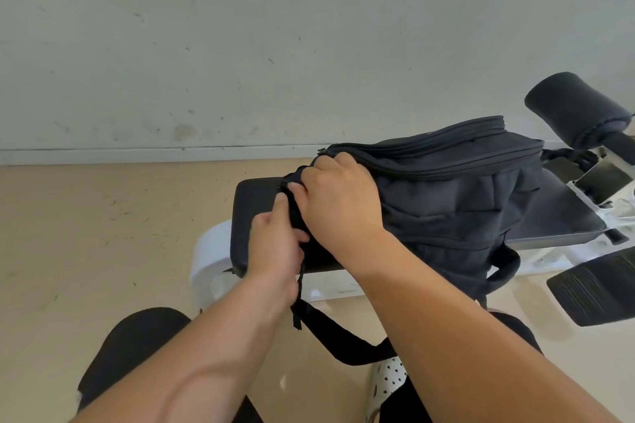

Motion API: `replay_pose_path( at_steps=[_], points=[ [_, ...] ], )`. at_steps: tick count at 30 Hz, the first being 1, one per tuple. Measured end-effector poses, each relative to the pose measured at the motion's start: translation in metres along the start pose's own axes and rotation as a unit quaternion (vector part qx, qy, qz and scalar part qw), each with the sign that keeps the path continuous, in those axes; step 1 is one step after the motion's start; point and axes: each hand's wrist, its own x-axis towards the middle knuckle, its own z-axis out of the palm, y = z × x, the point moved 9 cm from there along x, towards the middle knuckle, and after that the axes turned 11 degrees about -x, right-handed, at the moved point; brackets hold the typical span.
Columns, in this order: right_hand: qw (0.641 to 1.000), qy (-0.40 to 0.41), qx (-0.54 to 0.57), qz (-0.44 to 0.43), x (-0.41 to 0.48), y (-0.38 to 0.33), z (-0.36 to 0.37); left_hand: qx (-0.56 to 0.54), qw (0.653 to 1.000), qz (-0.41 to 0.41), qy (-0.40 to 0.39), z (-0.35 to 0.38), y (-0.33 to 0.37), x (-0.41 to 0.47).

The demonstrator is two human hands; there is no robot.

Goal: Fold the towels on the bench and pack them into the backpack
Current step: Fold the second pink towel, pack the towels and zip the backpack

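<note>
The dark backpack (464,203) lies on its side along the black padded bench (254,203), its top end near the bench's left end. Both hands meet at that end. The right hand (340,203) lies over the top with its fingers curled round the fabric's edge, and the left hand (275,251), just below, pinches the same edge between thumb and fingers. A strap (343,340) hangs off the bench (down over the person's lap). A padded roller (577,106) stands at the far right, above the tan floor (103,233).

backpack (457,203) covers most of the bench (254,203), bare pad at its left end, open floor (103,233) beyond
</note>
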Motion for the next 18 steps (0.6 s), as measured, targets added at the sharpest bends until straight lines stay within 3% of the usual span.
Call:
replay_pose_path(
  at_steps=[5, 8, 11, 18],
  points=[
    [0.991, 0.119, -0.019, 0.059, 0.011, 0.057, -0.071, 0.008, 0.999, -0.001, -0.038, 0.039, -0.018, -0.036],
    [0.985, -0.022, -0.105, 0.137, 0.0, 0.125, -0.055, 0.002, 0.999, 0.036, 0.011, 0.042, -0.011, -0.033],
    [0.967, -0.144, -0.112, 0.178, -0.027, 0.156, -0.035, 0.025, 0.994, 0.096, 0.053, 0.037, 0.006, -0.022],
    [0.946, -0.231, 0.015, 0.228, -0.052, 0.137, -0.001, 0.022, 0.979, 0.186, 0.084, 0.017, 0.069, 0.004]
  ],
)
